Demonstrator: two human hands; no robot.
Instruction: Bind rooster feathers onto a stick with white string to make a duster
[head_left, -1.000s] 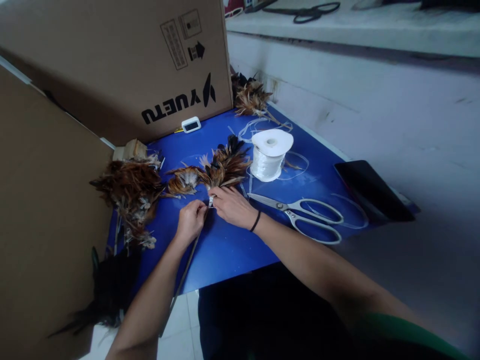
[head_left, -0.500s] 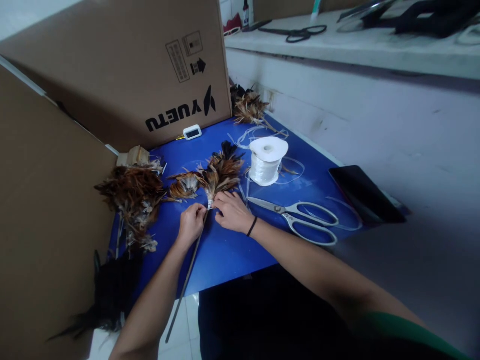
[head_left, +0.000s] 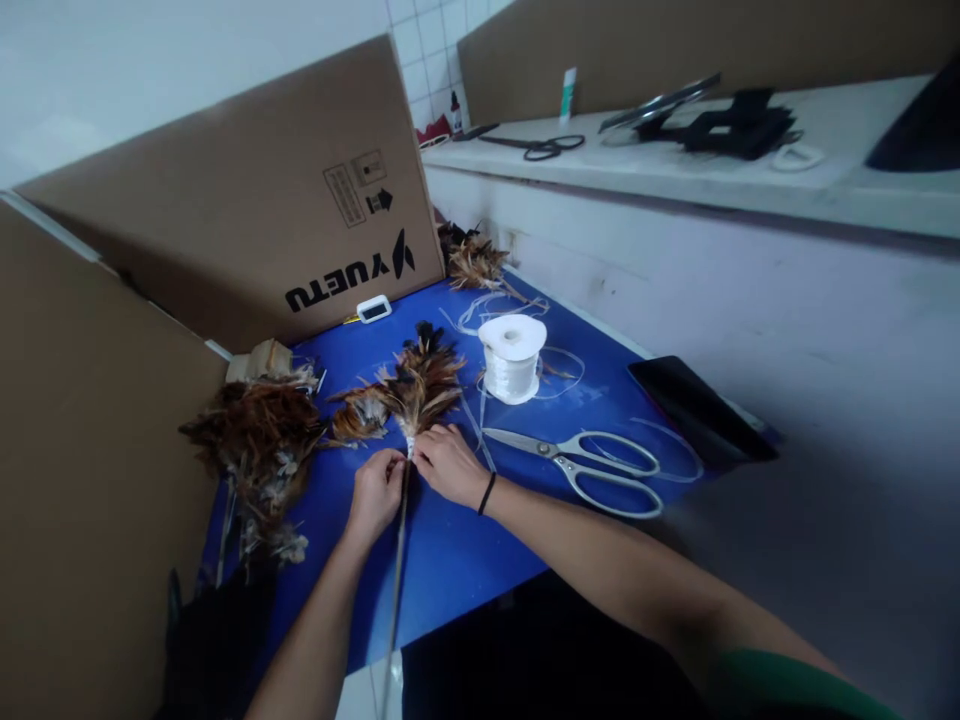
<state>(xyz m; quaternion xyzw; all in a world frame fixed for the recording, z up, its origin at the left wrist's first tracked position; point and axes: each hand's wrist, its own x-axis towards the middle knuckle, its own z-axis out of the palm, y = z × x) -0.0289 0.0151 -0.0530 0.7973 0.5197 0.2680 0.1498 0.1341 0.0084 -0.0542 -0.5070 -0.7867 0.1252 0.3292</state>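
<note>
A feather duster of brown and black feathers lies on the blue table, its thin stick running toward me past the front edge. White string binding wraps the feathers' base. My left hand is closed in a pinch just left of the binding. From the right, my right hand reaches to the binding with curled fingers. Both appear to grip the string, mostly hidden by the fingers. A spool of white string stands beyond my right hand, and large scissors lie to its right.
A feather pile and wooden block sit left, with a smaller tuft beside the duster. A cardboard box walls the back and left. A black tablet-like slab lies right. The shelf holds black scissors.
The view has tilted up, so everything sits lower. Both hands stay at the binding; the stick now points more straight toward me.
</note>
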